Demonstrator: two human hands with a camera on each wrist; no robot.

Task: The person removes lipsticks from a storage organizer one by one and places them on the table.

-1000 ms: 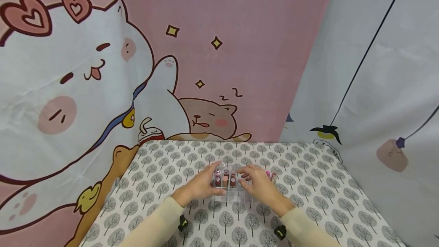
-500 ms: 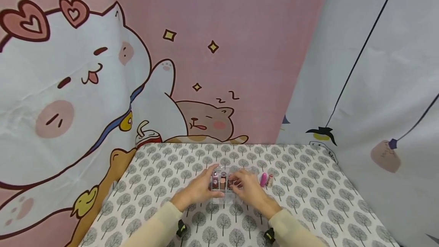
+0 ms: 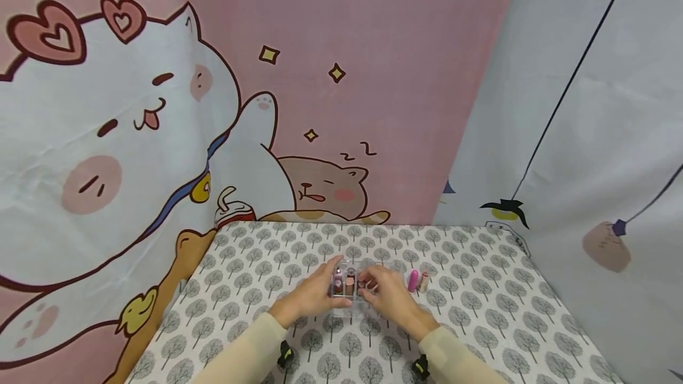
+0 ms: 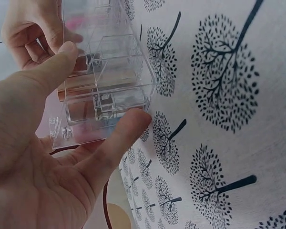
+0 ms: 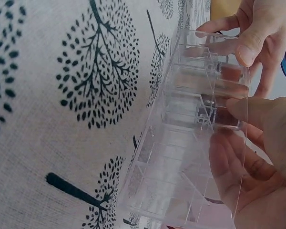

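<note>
A clear plastic lipstick organizer [image 3: 352, 312] with divided compartments stands on the table. My left hand [image 3: 312, 289] grips its left end, thumb along the near side. Several lipsticks stand in the left compartments, among them an orange-brown lipstick [image 5: 186, 82]. My right hand [image 5: 271, 148] pinches a dark brown lipstick [image 5: 224, 117] between thumb and fingers, inside a compartment beside the orange-brown one. In the right wrist view the compartments nearer the camera hold nothing. To the right of my right hand lie a bright pink tube [image 3: 413, 281] and a pale pink lipstick [image 3: 424, 282].
A tree-patterned cloth [image 3: 469, 325] covers the table. Behind it hangs a pink and white cartoon curtain [image 3: 405, 105]. Dark straps with yellow-green marks [image 3: 285, 353] sit below the wrists.
My right hand has moved left from the organizer's right part onto the dark brown lipstick's compartment, uncovering the pink tube. My left hand keeps its grip on the organizer.
</note>
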